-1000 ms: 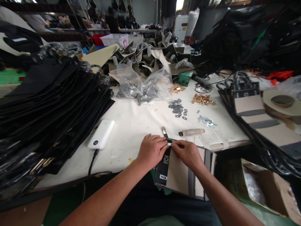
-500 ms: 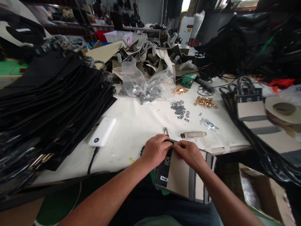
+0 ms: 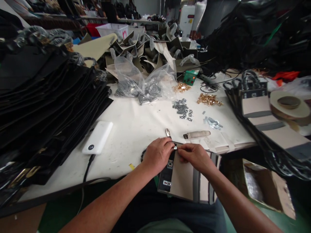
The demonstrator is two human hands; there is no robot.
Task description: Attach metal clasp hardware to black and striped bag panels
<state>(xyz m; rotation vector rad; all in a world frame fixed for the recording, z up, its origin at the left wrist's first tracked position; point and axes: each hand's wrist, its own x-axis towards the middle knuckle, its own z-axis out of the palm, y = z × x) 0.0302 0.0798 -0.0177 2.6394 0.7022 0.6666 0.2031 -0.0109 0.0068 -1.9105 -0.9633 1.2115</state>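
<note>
A panel with beige and dark grey bands (image 3: 183, 176) lies at the table's front edge, over the person's lap. On its black strip are a square metal plate (image 3: 170, 164) and a small silver plate (image 3: 167, 183). My left hand (image 3: 159, 153) rests over the strip's upper end, fingers bent together; what lies beneath them is hidden. My right hand (image 3: 193, 155) is pinched at the panel's top edge, beside a small silver piece (image 3: 175, 148). Whether the fingertips hold it is unclear. A metal clip (image 3: 168, 132) sticks out beyond my left hand.
A wrapped tool (image 3: 197, 134) lies behind my right hand. Farther back are grey plates (image 3: 181, 106), gold pieces (image 3: 209, 99) and plastic bags (image 3: 155, 85). Black bags (image 3: 48, 97) and a white power bank (image 3: 98, 137) are left; a tape roll (image 3: 289, 103) and open carton (image 3: 272, 187) are right.
The view has shifted slightly. My right fingertips have drawn a little away from my left fingers, and the small silver piece now shows between the hands.
</note>
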